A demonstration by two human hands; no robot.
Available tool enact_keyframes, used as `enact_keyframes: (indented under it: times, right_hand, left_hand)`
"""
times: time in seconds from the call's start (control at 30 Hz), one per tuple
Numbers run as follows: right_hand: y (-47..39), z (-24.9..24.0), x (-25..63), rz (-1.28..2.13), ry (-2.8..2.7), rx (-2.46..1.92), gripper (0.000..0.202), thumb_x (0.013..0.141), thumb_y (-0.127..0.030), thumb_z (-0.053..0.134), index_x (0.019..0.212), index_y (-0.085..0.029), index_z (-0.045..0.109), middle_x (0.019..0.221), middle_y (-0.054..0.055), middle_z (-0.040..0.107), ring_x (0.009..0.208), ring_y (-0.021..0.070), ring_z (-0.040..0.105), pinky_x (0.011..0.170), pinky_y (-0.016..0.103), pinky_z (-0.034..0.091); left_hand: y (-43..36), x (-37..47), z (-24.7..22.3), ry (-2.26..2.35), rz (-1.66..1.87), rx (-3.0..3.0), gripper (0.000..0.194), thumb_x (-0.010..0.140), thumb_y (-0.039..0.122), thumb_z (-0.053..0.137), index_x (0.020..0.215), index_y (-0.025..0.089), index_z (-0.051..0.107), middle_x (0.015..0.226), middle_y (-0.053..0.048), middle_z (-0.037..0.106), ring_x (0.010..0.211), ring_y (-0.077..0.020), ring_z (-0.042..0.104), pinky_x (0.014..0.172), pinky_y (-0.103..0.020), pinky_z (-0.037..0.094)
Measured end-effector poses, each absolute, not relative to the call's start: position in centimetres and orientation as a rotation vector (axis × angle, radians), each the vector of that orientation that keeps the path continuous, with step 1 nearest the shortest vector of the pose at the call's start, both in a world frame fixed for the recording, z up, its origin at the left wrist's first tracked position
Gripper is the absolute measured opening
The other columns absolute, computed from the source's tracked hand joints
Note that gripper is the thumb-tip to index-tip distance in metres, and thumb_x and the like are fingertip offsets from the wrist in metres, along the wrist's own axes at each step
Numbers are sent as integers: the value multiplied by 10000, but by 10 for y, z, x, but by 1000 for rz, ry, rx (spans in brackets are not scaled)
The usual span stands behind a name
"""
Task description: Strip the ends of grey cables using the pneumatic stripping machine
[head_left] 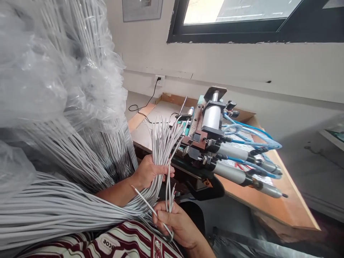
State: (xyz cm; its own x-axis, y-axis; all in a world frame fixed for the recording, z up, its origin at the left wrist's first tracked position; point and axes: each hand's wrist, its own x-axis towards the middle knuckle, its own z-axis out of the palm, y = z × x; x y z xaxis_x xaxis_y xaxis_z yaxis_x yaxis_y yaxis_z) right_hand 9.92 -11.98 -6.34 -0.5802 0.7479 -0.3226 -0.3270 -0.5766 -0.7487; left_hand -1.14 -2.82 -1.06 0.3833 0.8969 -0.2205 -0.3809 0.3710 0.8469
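Observation:
A thick bundle of light grey cables [161,143] fans upward out of my left hand [150,171], whose fingers are wrapped round it. Lower down, close to my lap, my right hand [172,222] is closed on a few grey cables [145,200]. One of these sticks out to the upper left with a bare tip; others point up beside the bundle. The long lengths of the bundle run off to the left across my lap. Just right of the bundle's top stands a pneumatic machine [197,141] with metal cylinders.
Grey cable bundles [80,154] wrapped in clear plastic [88,89] hang at the left. The machine sits on a wooden-edged table [285,204], with blue air hoses [258,134] at its right. A black cord [150,98] runs to a wall socket [160,80].

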Motion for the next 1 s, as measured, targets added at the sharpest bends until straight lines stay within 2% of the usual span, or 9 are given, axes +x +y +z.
enact_keyframes:
  times: [0.17,0.3,0.43,0.5,0.63,0.7,0.73,0.8,1.0]
  right_hand:
    - [-118,-71,119,2067,-860,-874,366,629,-481,694,615,-121,628,431,-44,411,385,42,259,410,193,155]
    - [-125,-104,138,1928,-684,-972,351,612,-470,710,590,-138,599,475,-39,403,435,60,278,438,198,208]
    - [-132,-151,157,1563,-424,-1447,333,584,-504,702,558,-187,603,520,-6,506,471,119,434,473,236,327]
    - [-128,-162,168,1479,-500,-1695,369,599,-532,672,493,-186,596,475,14,517,433,135,441,441,250,307]
    - [-97,-129,176,1337,-864,-1736,422,582,-535,683,402,-166,582,387,23,479,400,125,398,420,255,269]
    - [-76,-94,166,1233,-893,-1527,359,624,-522,660,640,-166,702,534,32,579,476,138,450,458,259,326]
    - [-66,-76,158,1212,-893,-1428,365,661,-514,634,762,-172,716,615,39,612,512,141,468,479,261,347]
    - [-51,-47,142,1197,-963,-1208,343,697,-468,626,865,-180,709,680,30,610,547,133,472,517,260,370]
    - [-31,-38,116,1323,-678,-982,204,662,-364,695,682,-160,695,599,4,580,512,88,409,480,222,330]
  left_hand:
    - [-23,-14,-11,864,917,744,259,498,217,753,682,113,603,483,-9,613,413,-136,570,380,-207,370]
    - [-12,-16,-13,957,996,625,235,496,226,748,637,109,602,486,-13,612,441,-134,584,393,-201,390]
    - [-7,-12,-11,952,1032,642,246,529,249,740,695,104,630,592,-38,648,539,-155,616,449,-232,461]
    - [-8,-9,-10,951,1022,656,247,527,237,737,707,103,634,612,-33,640,551,-158,612,468,-256,488]
    - [-13,0,-10,995,1016,686,236,512,196,738,701,116,620,552,9,591,510,-156,598,470,-270,487]
    - [-16,4,-10,1012,1016,714,220,519,194,735,690,121,619,546,11,594,517,-164,602,483,-275,483]
    - [-17,5,-10,1011,1019,740,207,526,193,731,689,120,625,549,7,600,520,-163,600,488,-273,477]
    - [-19,7,-10,977,1033,814,184,549,187,715,702,110,649,564,-7,616,522,-154,586,504,-267,465]
    - [-14,-2,-11,981,1136,893,102,568,155,708,652,120,662,581,-13,647,562,-149,587,582,-262,462]
